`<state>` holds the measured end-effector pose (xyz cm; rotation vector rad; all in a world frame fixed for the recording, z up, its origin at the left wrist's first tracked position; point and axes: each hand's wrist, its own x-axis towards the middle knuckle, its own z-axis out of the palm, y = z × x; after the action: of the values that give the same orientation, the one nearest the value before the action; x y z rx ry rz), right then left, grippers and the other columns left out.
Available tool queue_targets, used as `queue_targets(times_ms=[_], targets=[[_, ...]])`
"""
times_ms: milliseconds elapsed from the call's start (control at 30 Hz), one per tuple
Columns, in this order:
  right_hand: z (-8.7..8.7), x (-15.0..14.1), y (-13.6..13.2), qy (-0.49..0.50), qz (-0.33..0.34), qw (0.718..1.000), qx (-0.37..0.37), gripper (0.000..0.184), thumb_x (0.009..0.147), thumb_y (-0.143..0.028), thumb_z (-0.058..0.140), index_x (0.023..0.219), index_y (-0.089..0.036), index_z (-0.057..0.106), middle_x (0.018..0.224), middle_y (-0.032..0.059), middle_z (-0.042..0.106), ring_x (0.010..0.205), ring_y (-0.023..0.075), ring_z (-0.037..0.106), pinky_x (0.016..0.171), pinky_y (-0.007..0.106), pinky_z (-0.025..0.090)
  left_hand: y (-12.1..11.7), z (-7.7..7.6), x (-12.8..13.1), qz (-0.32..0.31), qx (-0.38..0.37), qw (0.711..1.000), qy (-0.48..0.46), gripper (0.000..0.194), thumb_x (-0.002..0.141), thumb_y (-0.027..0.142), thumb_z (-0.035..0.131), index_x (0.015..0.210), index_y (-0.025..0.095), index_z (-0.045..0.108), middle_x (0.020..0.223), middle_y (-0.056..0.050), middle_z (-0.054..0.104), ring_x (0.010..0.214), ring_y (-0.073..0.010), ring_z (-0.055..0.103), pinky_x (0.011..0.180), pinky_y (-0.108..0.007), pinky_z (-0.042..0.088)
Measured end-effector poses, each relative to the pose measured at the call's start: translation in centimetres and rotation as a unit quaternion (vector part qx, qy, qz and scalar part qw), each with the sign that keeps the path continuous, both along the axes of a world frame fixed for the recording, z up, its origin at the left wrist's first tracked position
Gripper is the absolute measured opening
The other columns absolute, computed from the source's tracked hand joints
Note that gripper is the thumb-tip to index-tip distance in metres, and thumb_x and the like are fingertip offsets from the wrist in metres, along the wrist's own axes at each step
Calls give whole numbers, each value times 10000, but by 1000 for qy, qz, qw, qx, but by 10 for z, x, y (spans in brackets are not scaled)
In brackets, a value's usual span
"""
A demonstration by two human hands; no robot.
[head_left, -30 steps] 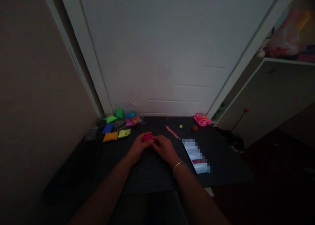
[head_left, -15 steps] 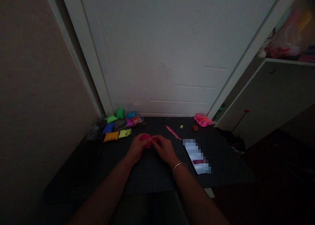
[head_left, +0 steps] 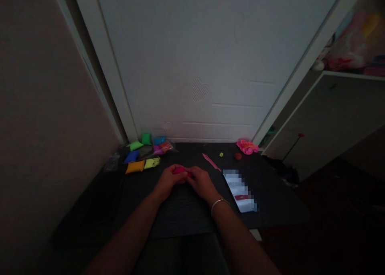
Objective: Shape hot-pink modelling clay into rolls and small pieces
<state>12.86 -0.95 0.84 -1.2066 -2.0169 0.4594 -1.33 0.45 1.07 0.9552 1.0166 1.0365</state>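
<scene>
1. Since the earlier frame, both hands' fingers have shifted slightly around a pink lump [head_left: 179, 170], lower centre of frame.
2. Left hand [head_left: 166, 182]: fingers clamped on the lump.
3. Right hand [head_left: 203, 182]: fingers pinching its right edge.
4. Lower right: lit phone [head_left: 239, 190].

Along its back-left corner, the matt dark table with fine-lined grain [head_left: 186, 215] carries a shiny, crinkled clear plastic wrapper [head_left: 172, 147]. The pale upright panel [head_left: 168, 58] looks smooth, with ribbed heart reliefs; the silvery bangle [head_left: 220, 201] looks metallic.
</scene>
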Motion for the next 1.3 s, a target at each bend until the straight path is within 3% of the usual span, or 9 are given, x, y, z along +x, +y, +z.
queue_targets(times_ms=[300,433,567,767,867,1000,1100,1200,1300], targets=[[1,-3,0,5,-23,1000,-11,157,746,-141,516,854,-184,621,799,34,613,742,145,565,697,265,437,3,-1,1,24,-16,1000,8,280,531,160,710,765,123,560,658,-13,591,542,-98,559,508,-216,458],[-4,-5,2,131,-34,987,-90,142,769,-234,505,855,-187,608,785,19,620,679,131,575,633,257,455,5,-2,0,68,-21,997,-27,274,550,149,688,781,131,542,687,-20,584,565,-103,568,496,-204,451],[-7,-6,5,269,2,941,-204,264,763,-308,508,991,-183,554,773,3,606,588,103,569,544,231,465,6,-3,-1,107,-7,993,-45,306,596,206,664,861,146,524,757,-31,589,618,-112,579,530,-215,464],[-5,-2,10,384,-40,894,-227,255,744,-371,516,873,-163,589,650,-17,577,505,84,524,486,211,427,1,-1,2,27,115,983,139,344,612,324,640,908,159,578,751,-13,596,629,-134,559,534,-237,444],[-3,0,10,411,-53,882,-225,242,729,-379,537,821,-163,595,587,-33,548,475,79,499,460,202,402,-2,0,2,-16,208,944,254,365,563,295,676,911,202,616,834,-14,627,747,-171,573,682,-283,441],[-4,1,11,428,-50,874,-226,253,725,-396,541,812,-164,595,574,-34,547,461,75,485,447,198,381,-1,-2,0,-2,278,903,327,234,587,278,659,815,227,653,846,-20,636,813,-188,569,760,-302,417],[-6,1,12,455,-51,860,-225,269,722,-410,543,825,-165,587,607,-25,563,490,78,495,461,198,383,1,-2,-1,21,203,941,268,183,642,336,611,749,189,634,720,-27,627,702,-179,589,615,-280,454],[-7,1,11,470,-37,850,-234,257,655,-361,629,816,-171,564,683,-22,578,552,81,516,509,201,405,2,2,-1,41,68,992,97,230,646,336,618,780,154,576,732,-41,622,647,-166,605,468,-226,445],[-7,-1,9,444,-6,863,-242,340,562,-275,710,843,-188,539,746,-28,591,625,92,537,580,211,422,1,4,-3,41,-12,998,-40,231,623,250,652,803,150,548,837,-59,628,663,-134,607,484,-203,467]])
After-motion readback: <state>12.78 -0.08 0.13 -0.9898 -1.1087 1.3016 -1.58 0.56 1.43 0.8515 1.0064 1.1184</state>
